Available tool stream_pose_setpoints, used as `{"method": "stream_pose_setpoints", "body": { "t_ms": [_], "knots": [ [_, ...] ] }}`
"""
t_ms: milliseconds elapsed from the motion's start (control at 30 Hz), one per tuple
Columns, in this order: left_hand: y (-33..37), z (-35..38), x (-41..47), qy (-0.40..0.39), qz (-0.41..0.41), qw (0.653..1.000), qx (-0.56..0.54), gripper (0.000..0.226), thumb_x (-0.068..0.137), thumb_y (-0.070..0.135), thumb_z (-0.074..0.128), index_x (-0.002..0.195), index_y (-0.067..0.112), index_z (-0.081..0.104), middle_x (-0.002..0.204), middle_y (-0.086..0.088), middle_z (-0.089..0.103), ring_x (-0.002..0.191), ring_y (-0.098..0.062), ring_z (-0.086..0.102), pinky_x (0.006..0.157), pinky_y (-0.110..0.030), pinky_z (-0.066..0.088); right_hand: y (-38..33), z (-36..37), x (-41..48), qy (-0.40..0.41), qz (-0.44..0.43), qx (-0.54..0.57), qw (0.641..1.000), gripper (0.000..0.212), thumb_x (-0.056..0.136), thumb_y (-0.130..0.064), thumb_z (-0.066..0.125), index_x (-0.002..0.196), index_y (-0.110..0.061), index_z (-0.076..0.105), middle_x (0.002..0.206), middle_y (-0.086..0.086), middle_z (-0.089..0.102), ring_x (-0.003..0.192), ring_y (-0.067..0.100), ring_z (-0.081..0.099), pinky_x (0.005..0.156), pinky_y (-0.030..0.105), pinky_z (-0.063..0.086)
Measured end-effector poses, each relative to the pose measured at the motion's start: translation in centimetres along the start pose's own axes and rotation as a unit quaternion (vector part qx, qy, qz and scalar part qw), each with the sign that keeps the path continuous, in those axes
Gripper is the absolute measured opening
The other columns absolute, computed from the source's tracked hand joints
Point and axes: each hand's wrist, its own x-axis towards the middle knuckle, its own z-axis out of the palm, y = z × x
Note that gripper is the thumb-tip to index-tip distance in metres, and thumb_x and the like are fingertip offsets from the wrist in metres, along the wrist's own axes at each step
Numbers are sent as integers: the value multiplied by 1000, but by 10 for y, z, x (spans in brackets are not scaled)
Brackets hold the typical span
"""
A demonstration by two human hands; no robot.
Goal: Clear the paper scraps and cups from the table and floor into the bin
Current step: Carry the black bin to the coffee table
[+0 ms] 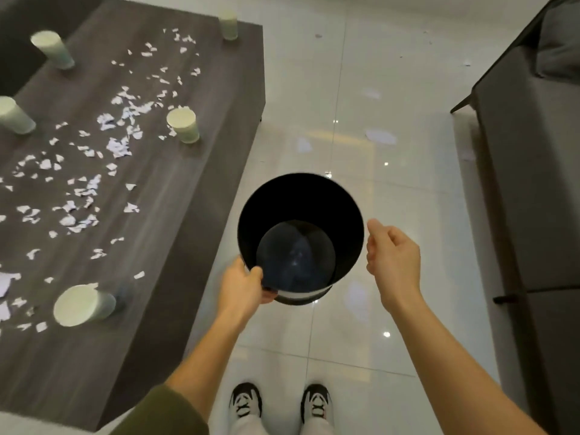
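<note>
The big dark table is on the left. The black bin is next to it. The left hand grips the bin's near rim with curled fingers. The right hand is just beside the rim, fingers loose, holding nothing. Five pale cups and many paper scraps sit on the table.
</note>
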Motion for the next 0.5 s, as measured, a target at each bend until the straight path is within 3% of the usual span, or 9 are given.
{"method": "stream_pose_setpoints", "body": {
  "t_ms": [100,300,500],
  "knots": [
    [-56,13,28,24,-43,999,-5,32,90,3,42,119,11,53,94,-20,68,75,-32,69,66,-40,59,51,9,20,-16,23,-26,999,43,89,-28,56,50,-19,42,54,0,39,52,15,34,56,30,33],
    [-150,34,71,45,-84,994,-60,46,94,-1,41,134,19,43,96,-15,66,71,-29,69,54,-26,57,144,43,40,-68,58,-56,994,41,90,-26,56,53,-14,43,50,-4,39,48,12,34,54,28,35],
    [-220,51,100,92,-134,976,-142,50,91,-4,41,135,20,44,95,-10,65,78,-33,68,65,-37,58,207,80,47,-114,80,-73,988,40,90,-27,57,57,-10,42,50,-2,39,46,12,33,51,27,33]
  ]
}}
